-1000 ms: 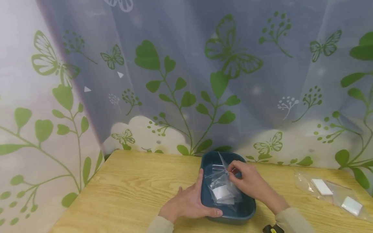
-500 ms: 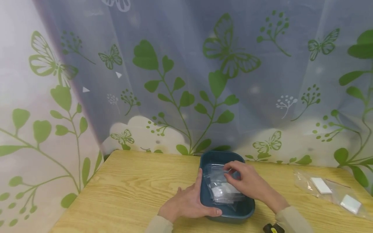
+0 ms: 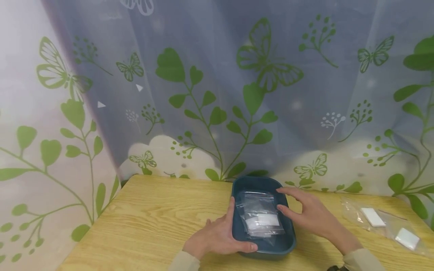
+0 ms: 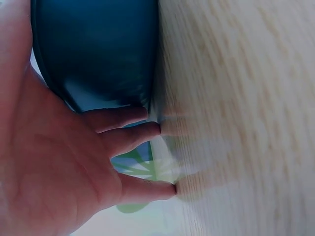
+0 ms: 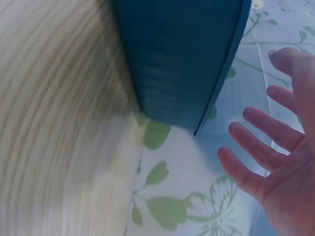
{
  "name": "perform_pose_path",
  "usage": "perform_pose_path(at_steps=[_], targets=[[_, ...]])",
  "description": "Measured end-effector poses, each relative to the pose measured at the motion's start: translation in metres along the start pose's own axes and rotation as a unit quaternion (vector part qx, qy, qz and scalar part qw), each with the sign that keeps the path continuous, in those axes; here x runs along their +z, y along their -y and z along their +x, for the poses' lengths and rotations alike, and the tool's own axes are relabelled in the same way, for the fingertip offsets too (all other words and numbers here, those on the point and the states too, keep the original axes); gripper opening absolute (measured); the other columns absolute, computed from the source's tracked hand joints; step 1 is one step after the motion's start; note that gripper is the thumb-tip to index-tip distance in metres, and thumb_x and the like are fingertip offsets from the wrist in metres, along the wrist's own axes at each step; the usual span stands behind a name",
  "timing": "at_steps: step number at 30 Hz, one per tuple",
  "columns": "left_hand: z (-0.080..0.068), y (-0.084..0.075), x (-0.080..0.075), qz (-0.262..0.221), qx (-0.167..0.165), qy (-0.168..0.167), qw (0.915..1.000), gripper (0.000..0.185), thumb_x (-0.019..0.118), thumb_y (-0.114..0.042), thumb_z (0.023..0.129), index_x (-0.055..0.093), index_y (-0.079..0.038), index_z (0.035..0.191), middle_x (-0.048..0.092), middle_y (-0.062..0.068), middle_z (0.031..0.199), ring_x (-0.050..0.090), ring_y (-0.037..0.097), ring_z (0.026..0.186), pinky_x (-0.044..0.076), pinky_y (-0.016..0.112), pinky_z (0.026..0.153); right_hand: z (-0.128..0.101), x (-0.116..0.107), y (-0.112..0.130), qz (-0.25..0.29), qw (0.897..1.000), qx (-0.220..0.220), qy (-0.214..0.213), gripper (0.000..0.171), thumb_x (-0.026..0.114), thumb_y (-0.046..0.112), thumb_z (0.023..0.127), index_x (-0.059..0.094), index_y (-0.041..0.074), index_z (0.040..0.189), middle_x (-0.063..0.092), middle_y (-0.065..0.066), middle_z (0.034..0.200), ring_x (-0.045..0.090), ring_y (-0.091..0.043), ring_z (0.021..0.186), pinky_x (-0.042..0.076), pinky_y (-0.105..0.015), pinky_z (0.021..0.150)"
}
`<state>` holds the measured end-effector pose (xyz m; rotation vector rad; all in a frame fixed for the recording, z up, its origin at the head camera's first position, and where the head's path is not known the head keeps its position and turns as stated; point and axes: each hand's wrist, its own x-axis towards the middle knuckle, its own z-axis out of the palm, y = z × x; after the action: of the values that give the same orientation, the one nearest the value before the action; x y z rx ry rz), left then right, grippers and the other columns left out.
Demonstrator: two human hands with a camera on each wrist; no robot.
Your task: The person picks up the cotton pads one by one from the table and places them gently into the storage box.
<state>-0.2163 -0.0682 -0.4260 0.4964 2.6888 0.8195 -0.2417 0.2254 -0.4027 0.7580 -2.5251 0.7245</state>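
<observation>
A person's hands frame a dark blue bin point(image 3: 251, 183) on a wood-grain surface point(image 3: 152, 214), close to a curtain point(image 3: 203, 94) printed with leaves and butterflies. Inside lie clear plastic bags point(image 3: 261, 218) in an overlapping pile, white pieces showing toward the near side; how many bags there are, I cannot tell from where I stand.

The left hand point(image 3: 215, 235) braces the bin's left side, its fingers extended along the outer wall and its thumb across the near rim. The right hand point(image 3: 313, 214) is released and holds nothing, fingers spread at the right rim; whether a fingertip touches the rim is hard to say. Well to the right on the surface lie two more clear bags, a farther one point(image 3: 373, 217) and a nearer one point(image 3: 408, 238), each with a white piece inside.

The step in hand looks like layering bags in the bin. Done well, it would seem to call for a steady left-hand brace, each bag laid flat with its white piece lined up over those below, and a clean letting-go, since thin film could cling to fingers and drag the pile askew.
</observation>
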Motion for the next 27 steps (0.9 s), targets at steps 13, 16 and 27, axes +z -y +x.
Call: perform_pose_path(at_steps=[13,16,27], targets=[[-0.002,-0.001,-0.002,0.016,0.011,-0.024,0.9995,0.135,0.065,-0.085,0.075,-0.011,-0.019,0.165,0.039,0.014,0.163,0.046,0.036,0.146,0.025,0.073,0.117,-0.022,-0.022,-0.029,-0.047,0.998,-0.002,-0.049,0.051,0.085,0.024,0.086,0.067,0.020,0.133,0.073,-0.003,0.129,0.067,-0.030,0.117,0.047,-0.017,0.097],[-0.001,-0.001,-0.003,0.020,0.009,-0.022,0.9995,0.136,0.065,-0.086,0.074,-0.013,-0.020,0.165,0.039,0.013,0.164,0.046,0.035,0.146,0.025,0.073,0.118,-0.027,-0.026,-0.033,-0.050,0.997,0.003,-0.058,0.052,0.086,0.023,0.084,0.068,0.020,0.133,0.073,-0.005,0.128,0.068,-0.031,0.114,0.041,-0.007,0.096],[0.002,-0.002,-0.003,0.027,-0.004,-0.004,0.9996,0.141,0.069,-0.084,0.072,-0.017,-0.020,0.164,0.036,0.013,0.165,0.045,0.035,0.147,0.025,0.072,0.118,-0.043,-0.040,-0.053,-0.076,0.995,0.036,-0.059,0.054,0.086,0.026,0.083,0.068,0.015,0.133,0.074,-0.011,0.126,0.070,-0.037,0.108,0.056,-0.034,0.083]])
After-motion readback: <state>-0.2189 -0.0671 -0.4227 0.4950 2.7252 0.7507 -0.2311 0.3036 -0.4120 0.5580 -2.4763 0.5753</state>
